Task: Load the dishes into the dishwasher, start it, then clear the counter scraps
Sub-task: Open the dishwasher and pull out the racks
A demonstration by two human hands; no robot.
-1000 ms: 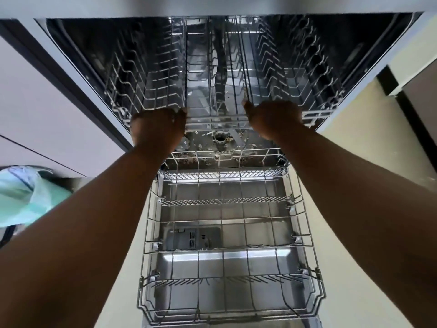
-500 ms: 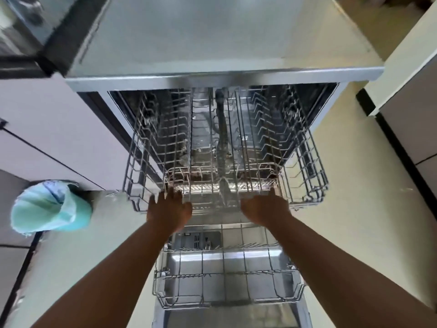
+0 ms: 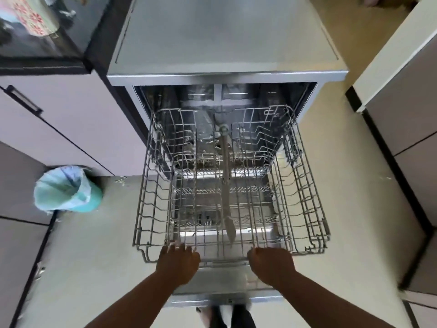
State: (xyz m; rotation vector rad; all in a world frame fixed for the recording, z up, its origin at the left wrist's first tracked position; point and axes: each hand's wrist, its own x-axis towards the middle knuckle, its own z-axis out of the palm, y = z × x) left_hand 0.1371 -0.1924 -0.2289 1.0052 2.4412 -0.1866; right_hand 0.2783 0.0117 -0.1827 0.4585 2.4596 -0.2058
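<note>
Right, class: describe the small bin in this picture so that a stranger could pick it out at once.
Start at the open dishwasher in the middle. Look left across the pale floor to the cabinet fronts: the bin stands at their foot. It alone is round and turquoise, lined with a pale crinkled bag.

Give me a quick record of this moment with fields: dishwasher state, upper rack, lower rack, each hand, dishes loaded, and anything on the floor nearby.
dishwasher: door open, folded down
upper rack: pulled out over the door, empty
lower rack: seen through the upper rack, no dishes visible
left hand: grip on the upper rack's front edge
right hand: grip on the same front edge
dishes loaded: none
floor: lined teal bin left of the dishwasher
</note>
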